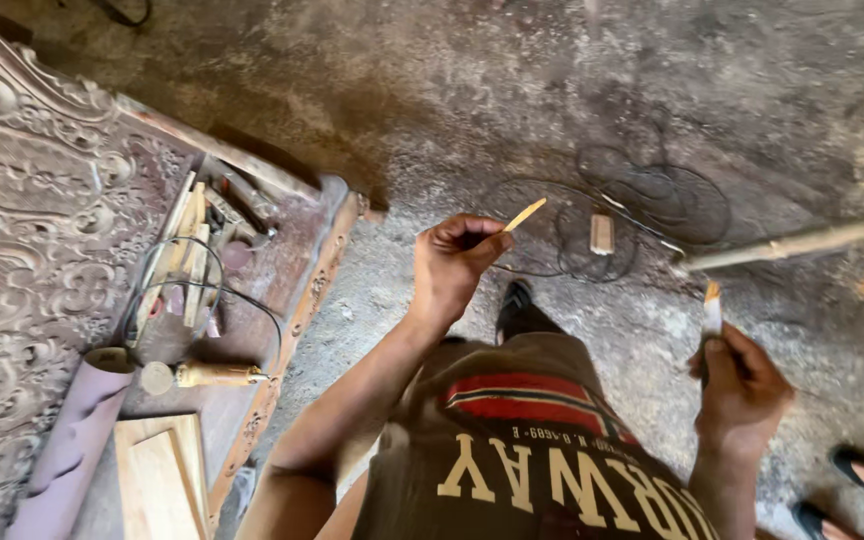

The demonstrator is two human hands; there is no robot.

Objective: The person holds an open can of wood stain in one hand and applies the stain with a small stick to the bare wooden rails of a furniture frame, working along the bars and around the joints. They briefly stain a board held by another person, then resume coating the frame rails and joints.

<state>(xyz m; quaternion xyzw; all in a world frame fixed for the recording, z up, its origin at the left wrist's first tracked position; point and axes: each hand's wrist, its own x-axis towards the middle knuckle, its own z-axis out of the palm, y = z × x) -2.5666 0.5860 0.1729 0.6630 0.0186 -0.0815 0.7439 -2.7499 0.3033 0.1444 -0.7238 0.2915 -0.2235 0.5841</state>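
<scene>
Wooden sliver (pixel 525 214): we pinch it in our left hand (pixel 452 268), fingers clenched round its lower end; it juts toward 2 o'clock above the concrete floor (pixel 472 90).
Right hand (pixel 742 385): we grasp a short pale stick (pixel 712 308), upright, its tip pointing to 12 o'clock.
Cable coil (pixel 632 210): on the floor at 12 o'clock between our hands, a small wood block (pixel 602 233) lying inside it.
Carved panel (pixel 22 260): at 9 o'clock, with a sandpaper roll (pixel 72 440) and a wooden-handled tool (pixel 214 375) beside it.
Long pole (pixel 802 243): at 2 o'clock.
</scene>
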